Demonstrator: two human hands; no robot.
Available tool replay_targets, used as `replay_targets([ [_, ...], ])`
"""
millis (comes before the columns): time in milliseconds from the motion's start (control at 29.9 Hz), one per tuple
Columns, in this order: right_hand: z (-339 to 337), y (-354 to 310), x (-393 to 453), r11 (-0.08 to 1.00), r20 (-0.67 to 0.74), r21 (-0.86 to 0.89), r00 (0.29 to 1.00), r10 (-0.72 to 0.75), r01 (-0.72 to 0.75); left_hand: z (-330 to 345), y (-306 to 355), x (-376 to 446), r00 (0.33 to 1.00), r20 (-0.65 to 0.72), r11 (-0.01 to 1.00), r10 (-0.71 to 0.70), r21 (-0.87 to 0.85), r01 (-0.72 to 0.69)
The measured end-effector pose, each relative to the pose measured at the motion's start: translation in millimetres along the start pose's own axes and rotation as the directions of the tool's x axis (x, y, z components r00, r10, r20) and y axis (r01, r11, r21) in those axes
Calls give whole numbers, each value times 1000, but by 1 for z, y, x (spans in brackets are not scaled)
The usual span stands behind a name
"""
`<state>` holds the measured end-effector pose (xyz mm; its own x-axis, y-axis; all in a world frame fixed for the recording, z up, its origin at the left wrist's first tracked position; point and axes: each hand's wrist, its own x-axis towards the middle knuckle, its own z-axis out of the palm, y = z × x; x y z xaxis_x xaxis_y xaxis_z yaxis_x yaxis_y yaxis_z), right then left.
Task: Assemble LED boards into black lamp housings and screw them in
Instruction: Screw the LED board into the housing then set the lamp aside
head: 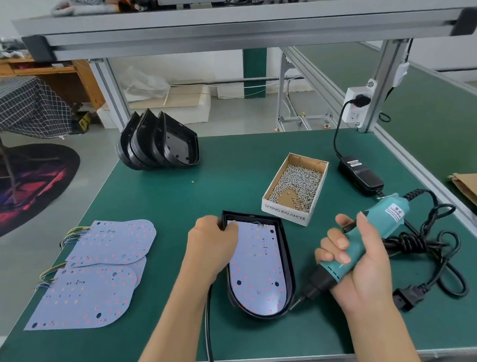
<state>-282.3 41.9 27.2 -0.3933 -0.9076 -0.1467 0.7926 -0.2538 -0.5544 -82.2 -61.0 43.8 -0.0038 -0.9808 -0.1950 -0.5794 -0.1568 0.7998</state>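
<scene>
A black lamp housing (288, 266) lies flat on the green table in front of me, with a pale LED board (258, 268) seated inside it. My left hand (212, 245) grips the housing's upper left corner, fingers curled over the rim. My right hand (357, 263) holds a teal electric screwdriver (377, 233), its black tip slanting down to the housing's lower right edge. Several loose LED boards (95, 274) with coloured wires lie at the left. A stack of empty black housings (159, 143) stands on edge at the back.
A cardboard box of screws (297, 188) sits just beyond the housing on the right. The screwdriver's power adapter (360, 174) and coiled black cable (428, 253) lie at the right. An aluminium frame post with a socket (359, 106) stands at the back right.
</scene>
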Motion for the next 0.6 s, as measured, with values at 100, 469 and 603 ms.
replay_targets([
  [100, -5, 0, -2, 1000, -10, -1, 1000, -1, 1, -1, 6, -3, 998, -39, 981, 48, 190, -40],
  [469, -12, 2, -8, 998, -43, 48, 999, 32, -30, 55, 109, 36, 756, 293, 662, 585, 366, -654],
  [603, -13, 1, -8, 997, -58, 57, 997, 47, -44, 92, 113, 60, 771, 464, 537, 437, 553, -637],
])
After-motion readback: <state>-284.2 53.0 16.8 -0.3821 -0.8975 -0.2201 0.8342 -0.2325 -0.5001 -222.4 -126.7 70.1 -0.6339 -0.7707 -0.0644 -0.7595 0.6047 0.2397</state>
